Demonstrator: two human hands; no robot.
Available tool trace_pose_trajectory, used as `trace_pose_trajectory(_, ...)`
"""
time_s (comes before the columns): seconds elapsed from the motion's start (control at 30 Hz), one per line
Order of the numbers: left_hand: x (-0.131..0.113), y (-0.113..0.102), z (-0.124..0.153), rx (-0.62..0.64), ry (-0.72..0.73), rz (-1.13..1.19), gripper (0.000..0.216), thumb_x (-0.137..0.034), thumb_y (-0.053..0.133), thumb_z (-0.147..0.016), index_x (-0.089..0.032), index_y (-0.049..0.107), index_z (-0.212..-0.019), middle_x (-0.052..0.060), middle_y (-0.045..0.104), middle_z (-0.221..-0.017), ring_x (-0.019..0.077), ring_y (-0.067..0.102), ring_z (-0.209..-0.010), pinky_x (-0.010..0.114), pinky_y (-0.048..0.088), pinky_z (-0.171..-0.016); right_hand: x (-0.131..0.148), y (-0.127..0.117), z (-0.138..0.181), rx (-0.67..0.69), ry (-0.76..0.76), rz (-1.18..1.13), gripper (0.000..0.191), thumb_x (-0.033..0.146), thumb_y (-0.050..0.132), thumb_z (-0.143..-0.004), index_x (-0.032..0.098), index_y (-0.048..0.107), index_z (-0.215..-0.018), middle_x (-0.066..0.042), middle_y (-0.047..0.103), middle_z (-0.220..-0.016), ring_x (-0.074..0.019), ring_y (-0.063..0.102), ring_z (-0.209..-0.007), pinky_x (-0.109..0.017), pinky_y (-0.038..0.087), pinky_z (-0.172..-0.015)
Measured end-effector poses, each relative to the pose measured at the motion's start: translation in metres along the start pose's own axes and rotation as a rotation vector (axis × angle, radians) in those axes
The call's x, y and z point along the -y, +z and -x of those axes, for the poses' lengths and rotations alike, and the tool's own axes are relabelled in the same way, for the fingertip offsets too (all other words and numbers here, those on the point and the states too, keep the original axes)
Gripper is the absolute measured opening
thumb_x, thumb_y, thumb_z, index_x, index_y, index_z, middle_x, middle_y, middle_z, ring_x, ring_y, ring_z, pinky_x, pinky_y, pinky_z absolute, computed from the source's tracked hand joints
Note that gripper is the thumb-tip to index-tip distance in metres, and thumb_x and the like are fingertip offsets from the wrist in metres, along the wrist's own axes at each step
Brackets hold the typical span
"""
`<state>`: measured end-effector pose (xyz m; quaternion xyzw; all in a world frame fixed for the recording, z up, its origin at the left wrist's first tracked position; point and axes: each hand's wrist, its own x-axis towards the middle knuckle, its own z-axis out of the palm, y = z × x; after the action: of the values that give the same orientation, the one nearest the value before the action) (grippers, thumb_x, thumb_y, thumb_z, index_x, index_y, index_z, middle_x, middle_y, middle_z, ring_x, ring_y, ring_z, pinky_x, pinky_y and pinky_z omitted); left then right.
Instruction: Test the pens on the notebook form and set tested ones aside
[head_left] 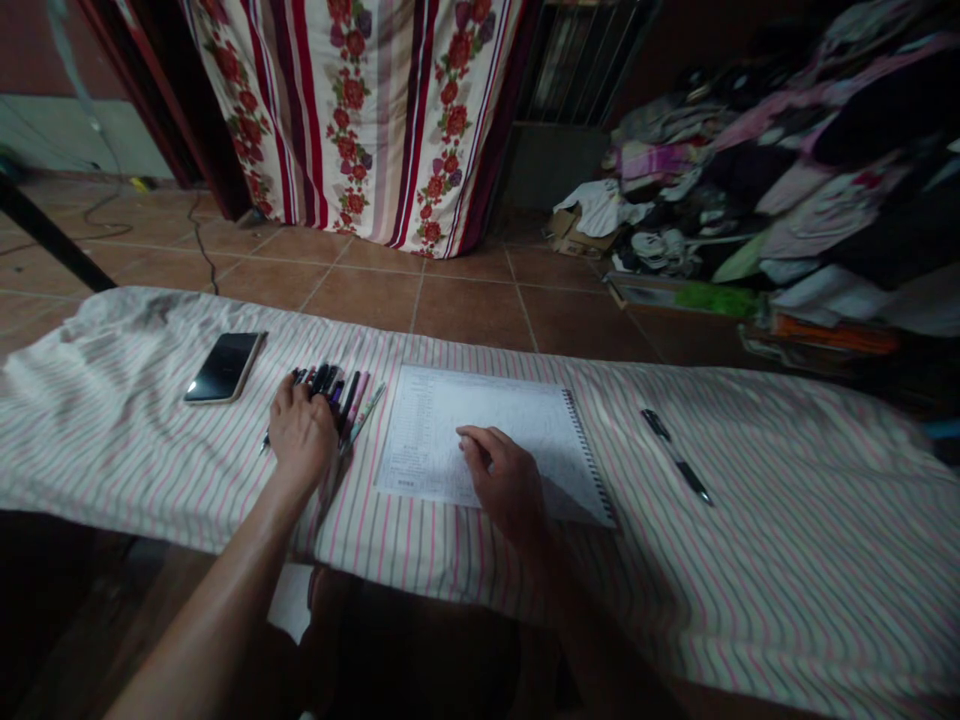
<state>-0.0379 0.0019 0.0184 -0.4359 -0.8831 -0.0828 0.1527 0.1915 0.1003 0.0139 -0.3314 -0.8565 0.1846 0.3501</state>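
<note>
My left hand point(302, 428) is curled down over a row of pens point(349, 400) on the striped cloth. Its fingers close around some of them, and the hand hides part of the row. Black, purple, pink and patterned barrels show beside it. My right hand point(504, 472) rests over a spiral notebook point(427, 420), thumb and forefinger drawn together with nothing seen between them. The notebook lies flat, its coil on the right side and faint print on the left of the page. Farther right, a black pen point(677, 457) lies by itself.
A smartphone point(226, 367) lies left of the pens. The striped cloth point(780, 540) covers the low surface. Beyond it are a tiled floor point(472, 305), a floral curtain point(382, 120) and a heap of clothes point(810, 190) at the right. A cable point(202, 240) runs along the floor.
</note>
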Motion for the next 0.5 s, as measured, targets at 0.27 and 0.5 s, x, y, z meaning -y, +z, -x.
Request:
trace_pose_trajectory(0.27, -0.001, -0.002, 0.001, -0.062, -0.008, -0.009, 0.027, -0.025, 0.045, -0.076, -0.013, 0.069, -0.076, 0.02, 0.058, -0.101, 0.0375, 0.039, -0.118, 0.049, 0.041, -0.086, 0.0, -0.001, 0.0, -0.002, 0.014, -0.008, 0.022, 0.019, 0.043, -0.085, 0.017, 0.065, -0.09, -0.006, 0.069, -0.083, -0.0169, 0.064, -0.074, -0.028, 0.049, -0.068)
trace_pose_trajectory(0.5, -0.012, -0.019, -0.001, -0.142, -0.082, 0.111, 0.028, -0.03, 0.045, -0.077, -0.012, 0.066, -0.084, 0.017, 0.06, -0.096, 0.034, 0.049, -0.104, 0.045, 0.044, -0.081, 0.0, -0.001, -0.001, -0.017, 0.017, -0.001, 0.023, 0.019, 0.043, -0.084, 0.018, 0.065, -0.089, -0.006, 0.07, -0.083, -0.0164, 0.064, -0.072, -0.027, 0.049, -0.068)
